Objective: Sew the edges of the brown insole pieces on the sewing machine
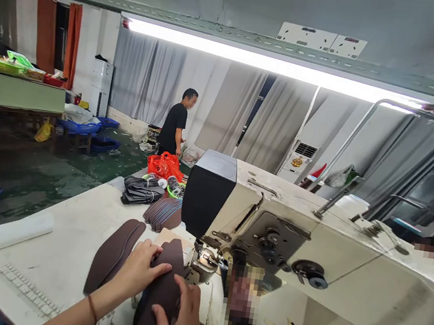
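Pressing my left hand [141, 271] and right hand [181, 315] flat, fingers spread, neither gripping, on the dark brown leather piece [161, 284] at lower centre, beside the presser foot [202, 263]. Looks thin, floppy, light; best pinned flat near its edges.

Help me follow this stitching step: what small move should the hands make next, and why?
Probably nudge the brown piece forward to the presser foot. Both the left hand and right hand lie flat on it, its front edge right at the foot of the sewing machine.
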Demonstrator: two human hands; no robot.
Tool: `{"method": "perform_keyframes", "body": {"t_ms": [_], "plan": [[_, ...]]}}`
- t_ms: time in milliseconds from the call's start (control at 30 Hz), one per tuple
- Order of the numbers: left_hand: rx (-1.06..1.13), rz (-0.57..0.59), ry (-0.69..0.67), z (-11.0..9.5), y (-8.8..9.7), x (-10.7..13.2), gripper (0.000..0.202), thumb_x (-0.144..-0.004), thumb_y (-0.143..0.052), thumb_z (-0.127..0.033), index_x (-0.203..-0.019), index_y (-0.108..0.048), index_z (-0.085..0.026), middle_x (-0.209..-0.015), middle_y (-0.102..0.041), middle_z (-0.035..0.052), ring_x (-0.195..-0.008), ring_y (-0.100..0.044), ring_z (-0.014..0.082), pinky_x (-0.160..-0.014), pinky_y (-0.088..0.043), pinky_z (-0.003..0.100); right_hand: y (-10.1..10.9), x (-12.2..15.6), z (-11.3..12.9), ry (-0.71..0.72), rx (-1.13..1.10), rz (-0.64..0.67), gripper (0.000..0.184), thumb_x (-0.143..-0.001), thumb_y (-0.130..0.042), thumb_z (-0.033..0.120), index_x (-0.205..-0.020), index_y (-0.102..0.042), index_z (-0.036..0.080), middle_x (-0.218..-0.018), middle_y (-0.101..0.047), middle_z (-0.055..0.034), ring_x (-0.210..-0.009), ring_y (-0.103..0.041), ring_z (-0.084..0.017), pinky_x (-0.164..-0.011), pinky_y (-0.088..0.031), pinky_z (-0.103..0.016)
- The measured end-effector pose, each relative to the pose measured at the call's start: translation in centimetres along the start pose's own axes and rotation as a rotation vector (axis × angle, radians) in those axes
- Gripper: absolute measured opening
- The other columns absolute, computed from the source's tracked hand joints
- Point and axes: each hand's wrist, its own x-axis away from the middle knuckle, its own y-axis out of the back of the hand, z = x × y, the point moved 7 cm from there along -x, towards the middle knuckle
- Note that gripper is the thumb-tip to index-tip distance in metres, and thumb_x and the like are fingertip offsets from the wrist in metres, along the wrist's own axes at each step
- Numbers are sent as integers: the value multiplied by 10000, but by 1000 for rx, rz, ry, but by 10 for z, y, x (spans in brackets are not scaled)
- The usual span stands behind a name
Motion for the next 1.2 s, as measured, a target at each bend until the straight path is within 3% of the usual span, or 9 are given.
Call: {"method": "perform_keyframes", "body": {"t_ms": [233, 400, 533, 600, 667, 767, 900, 1067, 1200], "plan": [[6, -29, -67, -24, 6, 7, 303, -773, -644, -336, -1024, -678, -171, -946, -636, 99, -947, -522, 297, -857, -405, 418, 8, -4, -7, -70, -85, 6, 543, -722, -594, 137, -1240, -539, 290, -1033, -596, -54, -934, -620, -258, -767, -535, -351], [102, -40, -22, -25, 5, 4, 254, -724, -668, -304, -940, -633, -175, -905, -649, 93, -873, -563, 285, -796, -438, 414, 7, -3, -11, -101, -88, -13, 522, -735, -613, 184, -1242, -559, 299, -1033, -621, -46, -929, -636, -262, -776, -540, -355], [628, 11, 161, -19, 7, 5, 303, -759, -638, -404, -965, -533, -208, -885, -691, 57, -809, -649, 232, -700, -509, 334, 14, -7, -10, -120, -142, -13, 465, -789, -632, 299, -1248, -562, 284, -1002, -616, -50, -895, -628, -248, -715, -538, -329], [959, 99, 326, -21, 4, 11, 478, -680, -730, -434, -1046, -524, -205, -890, -714, 52, -816, -672, 226, -712, -528, 319, 24, -11, -10, -123, -190, -43, 424, -832, -601, 357, -1245, -559, 270, -991, -603, -53, -842, -617, -226, -665, -525, -301], [1102, 219, 455, -28, 1, 20, 630, -595, -815, -411, -1117, -539, -191, -898, -731, 52, -765, -679, 200, -692, -531, 293, 36, -15, -11, -137, -238, -71, 372, -882, -545, 395, -1223, -566, 250, -957, -598, -49, -712, -589, -182, -604, -501, -274], [1131, 329, 495, -42, -4, 28, 633, -522, -872, -346, -1080, -624, -179, -966, -738, 53, -749, -675, 170, -672, -530, 256, 48, -20, -17, -200, -296, -85, 355, -907, -520, 437, -1173, -597, 216, -869, -614, -37, -604, -552, -145, -559, -481, -247], [1128, 368, 417, -56, -12, 24, 523, -536, -860, -315, -1017, -694, -194, -974, -746, 36, -792, -680, 176, -699, -539, 254, 53, -26, -27, -290, -308, -60, 425, -900, -523, 491, -1193, -630, 202, -839, -673, -50, -657, -630, -172, -546, -505, -232], [1071, 376, 379, -58, -17, 17, 507, -592, -809, -276, -1081, -694, -213, -974, -757, 33, -780, -692, 179, -672, -544, 250, 56, -39, -28, -165, -287, -33, 363, -934, -506, 417, -1233, -643, 264, -1194, -689, -53, -1080, -646, -221, -906, -512, -283], [1048, 388, 396, -58, -16, 17, 506, -622, -776, -254, -1116, -678, -211, -956, -765, 41, -725, -698, 178, -627, -546, 249, 56, -49, -30, -62, -211, 68, 342, -959, -475, 338, -1251, -633, 257, -1201, -691, -56, -1083, -656, -212, -892, -534, -280]]}}
